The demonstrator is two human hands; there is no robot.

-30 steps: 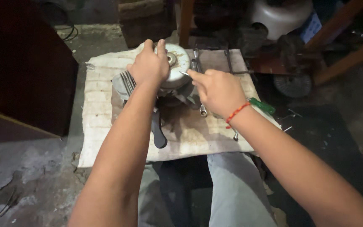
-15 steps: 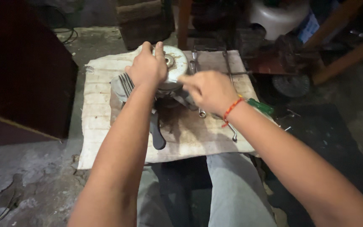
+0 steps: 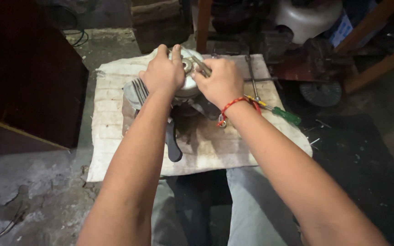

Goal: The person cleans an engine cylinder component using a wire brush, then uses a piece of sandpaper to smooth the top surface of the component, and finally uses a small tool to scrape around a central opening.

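Note:
A round grey metal motor (image 3: pixel 188 86) lies on a stained white cloth (image 3: pixel 115 114) spread over a low stand. My left hand (image 3: pixel 163 73) presses down on top of the motor's housing, fingers curled over it. My right hand (image 3: pixel 220 82) grips a thin metal hand tool (image 3: pixel 200 64) whose tip rests at the motor's central hub (image 3: pixel 188 66). A red thread bracelet circles my right wrist. A black lever-like part (image 3: pixel 173 143) sticks out from under the motor toward me.
A green-handled screwdriver (image 3: pixel 281 113) and a long metal wrench (image 3: pixel 251 77) lie on the cloth at the right. A dark wooden cabinet (image 3: pixel 28 77) stands at the left. A white plastic tank (image 3: pixel 308 18), wooden beams and a wire brush wheel (image 3: pixel 321 93) crowd the back right.
My right hand has moved left and up with the tool, from beside the motor to its central hub. My left hand has stayed on the housing.

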